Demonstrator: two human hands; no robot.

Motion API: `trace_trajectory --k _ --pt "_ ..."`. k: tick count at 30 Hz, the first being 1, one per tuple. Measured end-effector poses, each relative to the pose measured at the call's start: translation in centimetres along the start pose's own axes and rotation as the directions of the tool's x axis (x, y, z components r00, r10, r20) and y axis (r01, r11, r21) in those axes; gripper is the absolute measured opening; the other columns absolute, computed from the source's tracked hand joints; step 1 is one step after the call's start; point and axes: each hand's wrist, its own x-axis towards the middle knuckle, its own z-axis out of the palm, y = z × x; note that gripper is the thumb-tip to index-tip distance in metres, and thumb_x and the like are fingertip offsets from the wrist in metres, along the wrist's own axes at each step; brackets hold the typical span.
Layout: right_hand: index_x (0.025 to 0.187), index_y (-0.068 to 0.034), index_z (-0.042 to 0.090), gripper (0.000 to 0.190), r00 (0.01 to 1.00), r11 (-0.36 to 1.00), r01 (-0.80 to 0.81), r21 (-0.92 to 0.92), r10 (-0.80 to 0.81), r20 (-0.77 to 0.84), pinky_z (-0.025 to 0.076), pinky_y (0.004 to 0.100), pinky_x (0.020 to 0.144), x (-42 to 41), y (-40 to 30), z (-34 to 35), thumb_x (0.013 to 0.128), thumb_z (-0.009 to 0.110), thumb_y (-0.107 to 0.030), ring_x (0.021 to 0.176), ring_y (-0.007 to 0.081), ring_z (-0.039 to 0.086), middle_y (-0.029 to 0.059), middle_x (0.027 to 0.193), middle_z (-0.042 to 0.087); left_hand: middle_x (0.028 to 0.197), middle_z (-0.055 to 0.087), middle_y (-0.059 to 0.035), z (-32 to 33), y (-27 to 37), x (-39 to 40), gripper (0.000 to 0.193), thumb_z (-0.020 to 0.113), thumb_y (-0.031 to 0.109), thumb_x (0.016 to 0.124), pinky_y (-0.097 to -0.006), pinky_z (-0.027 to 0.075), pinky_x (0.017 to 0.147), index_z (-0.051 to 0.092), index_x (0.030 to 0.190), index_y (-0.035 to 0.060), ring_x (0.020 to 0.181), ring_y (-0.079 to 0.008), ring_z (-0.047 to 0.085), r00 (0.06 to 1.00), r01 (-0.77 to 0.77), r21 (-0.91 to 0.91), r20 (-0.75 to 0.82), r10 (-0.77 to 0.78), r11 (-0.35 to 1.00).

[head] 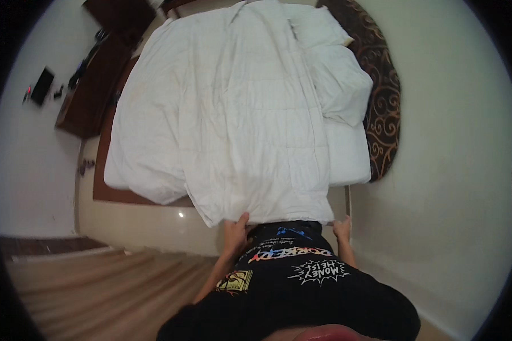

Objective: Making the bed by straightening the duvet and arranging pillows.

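Observation:
A white quilted duvet (pixel 256 128) is spread over the bed, and its near edge hangs past the mattress towards my waist. My left hand (pixel 237 229) grips that edge, thumb on top and fingers hidden beneath the cloth. At the edge's right corner, my right hand (pixel 342 229) pinches the fabric between thumb and fingers. Wrinkles run lengthwise along the duvet. To its right, part of the white-sheeted mattress (pixel 349 153) shows, with white pillows (pixel 343 83) lying along the headboard side.
A dark headboard with swirling copper patterns (pixel 384 106) stands against the right wall. A brown bed base (pixel 130 198) juts out at the lower left. Beyond it are a dark wooden cabinet (pixel 89 89) and a wall-mounted dark panel (pixel 42 86). A striped brown curtain (pixel 111 294) hangs at lower left.

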Motion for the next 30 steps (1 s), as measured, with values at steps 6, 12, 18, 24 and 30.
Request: trace_trajectory --k 6,12,18,24,30 --pt "0.118 -0.003 0.064 0.044 -0.003 0.700 -0.497 0.513 -0.593 0.805 0.045 0.0245 0.067 4.1 -16.2 -11.6 0.098 0.051 -0.040 0.073 0.0071 0.052 -0.0010 0.083 0.062 0.131 0.051 -0.0193 8.2 -0.1 1.4 0.042 0.053 0.008 0.098 -0.0455 0.053 0.094 0.037 0.134 -0.0068 0.116 -0.0300 0.057 0.999 -0.013 -0.183 0.032 0.019 0.983" --pt "0.148 -0.002 0.031 0.072 -0.119 0.429 -0.731 0.532 -0.847 0.519 0.040 0.0321 0.098 0.2 -26.1 -13.9 0.098 0.048 -0.051 0.112 0.0189 0.053 0.0116 0.125 0.056 0.124 0.056 -0.0125 11.4 0.2 -0.3 0.038 0.053 0.010 0.099 -0.0389 0.051 0.095 0.041 0.133 -0.0023 0.113 -0.0227 0.058 0.954 -0.292 0.121 0.104 0.281 0.949" --pt "0.148 0.000 0.025 0.065 0.346 0.007 -0.855 0.518 -0.737 0.581 0.026 0.0433 0.116 1.6 -26.0 -13.6 0.102 0.041 -0.043 0.138 0.0291 0.037 0.0168 0.150 0.037 0.129 0.053 -0.0091 11.7 -1.6 0.7 0.044 0.059 0.012 0.096 -0.0323 0.048 0.096 0.043 0.135 0.0017 0.117 -0.0173 0.054 0.917 -0.334 -0.136 0.182 0.355 0.933" --pt "0.148 0.001 0.024 0.061 0.467 -0.030 -0.748 0.663 -0.734 0.494 0.025 0.0493 0.116 2.5 -25.2 -16.4 0.104 0.039 -0.037 0.140 0.0318 0.033 0.0163 0.151 0.035 0.138 0.051 -0.0121 9.9 -1.5 6.8 0.058 0.050 0.043 0.097 -0.0465 0.033 0.112 0.041 0.141 0.0066 0.128 -0.0280 0.047 0.967 -0.031 -0.578 0.188 0.170 0.816" --pt "0.148 0.000 0.023 0.061 0.464 -0.041 -0.787 0.616 -0.696 0.548 0.034 0.0558 0.110 4.1 -22.1 -19.1 0.103 0.039 -0.037 0.137 0.0355 0.036 0.0177 0.150 0.036 0.144 0.045 -0.0172 0.2 -0.7 14.4 0.067 0.041 0.050 0.097 -0.0499 0.029 0.114 0.034 0.146 0.0041 0.132 -0.0367 0.043 0.965 -0.187 -0.638 0.023 0.261 0.747"
